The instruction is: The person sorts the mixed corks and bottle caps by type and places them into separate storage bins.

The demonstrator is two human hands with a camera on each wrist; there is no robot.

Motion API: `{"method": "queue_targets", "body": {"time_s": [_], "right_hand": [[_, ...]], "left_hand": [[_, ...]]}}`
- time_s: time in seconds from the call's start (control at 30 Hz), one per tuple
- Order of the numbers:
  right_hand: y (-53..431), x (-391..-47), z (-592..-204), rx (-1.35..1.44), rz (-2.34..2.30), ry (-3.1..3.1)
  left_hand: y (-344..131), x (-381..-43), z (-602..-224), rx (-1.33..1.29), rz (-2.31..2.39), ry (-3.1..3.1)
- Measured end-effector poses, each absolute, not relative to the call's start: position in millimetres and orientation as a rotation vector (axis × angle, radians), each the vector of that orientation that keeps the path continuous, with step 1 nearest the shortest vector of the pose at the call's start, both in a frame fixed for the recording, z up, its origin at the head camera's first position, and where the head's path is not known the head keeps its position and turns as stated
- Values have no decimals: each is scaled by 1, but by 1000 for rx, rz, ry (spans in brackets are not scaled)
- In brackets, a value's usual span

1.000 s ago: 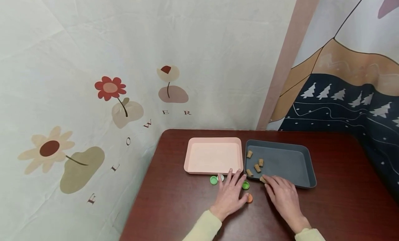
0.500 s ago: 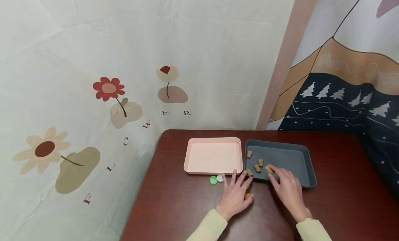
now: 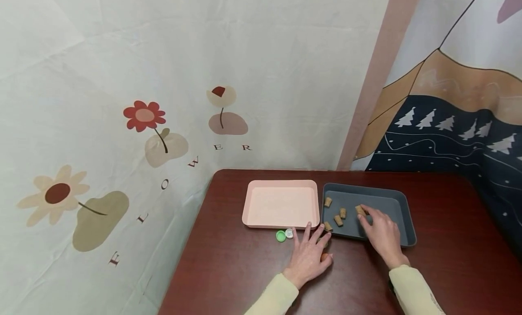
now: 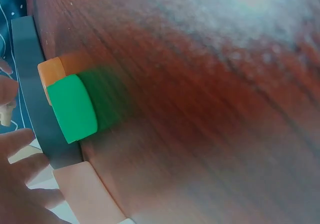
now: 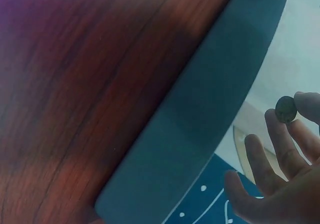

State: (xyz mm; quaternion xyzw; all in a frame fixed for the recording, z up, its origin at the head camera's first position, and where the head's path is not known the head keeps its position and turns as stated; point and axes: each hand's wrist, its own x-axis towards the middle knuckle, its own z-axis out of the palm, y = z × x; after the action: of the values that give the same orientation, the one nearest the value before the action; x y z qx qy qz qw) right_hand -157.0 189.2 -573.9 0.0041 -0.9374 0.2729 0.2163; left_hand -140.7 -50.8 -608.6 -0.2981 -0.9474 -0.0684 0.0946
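My right hand [image 3: 382, 235] pinches a cork [image 3: 360, 210] between thumb and fingertips over the dark grey tray [image 3: 393, 192]. The round end of that cork [image 5: 286, 109] shows in the right wrist view. Several other corks [image 3: 338, 220] lie at the tray's left side. My left hand [image 3: 307, 259] spreads its fingers low over the table, partly hiding an orange bottle cap [image 3: 324, 257] near the thumb. In the left wrist view a green bottle cap [image 4: 74, 108] stands out in front of the orange one [image 4: 51, 71]; no cap is between the fingers.
A pink tray [image 3: 281, 201] stands left of the grey one, with nothing visible in it. A light green cap [image 3: 281, 236] and a whitish cap [image 3: 289, 233] lie before its front edge. The dark red table [image 3: 220, 265] meets printed wall cloths at the back.
My right hand has lifted the cork from the grey tray's front edge and carried it back and right over the tray. The left hand has shifted slightly right, now covering the green cap.
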Motion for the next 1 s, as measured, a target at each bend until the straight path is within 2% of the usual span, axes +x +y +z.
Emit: {"method": "queue_targets", "body": {"time_s": [0.57,1.0], "right_hand": [[196,-186,-590,-54,551,-2830],[194,-190,-597,-69,499,-2906]], "left_hand": [[-51,-142,-609,-890,-218,-2799],[-52,-141,-610,-890,-194,-2813]]}}
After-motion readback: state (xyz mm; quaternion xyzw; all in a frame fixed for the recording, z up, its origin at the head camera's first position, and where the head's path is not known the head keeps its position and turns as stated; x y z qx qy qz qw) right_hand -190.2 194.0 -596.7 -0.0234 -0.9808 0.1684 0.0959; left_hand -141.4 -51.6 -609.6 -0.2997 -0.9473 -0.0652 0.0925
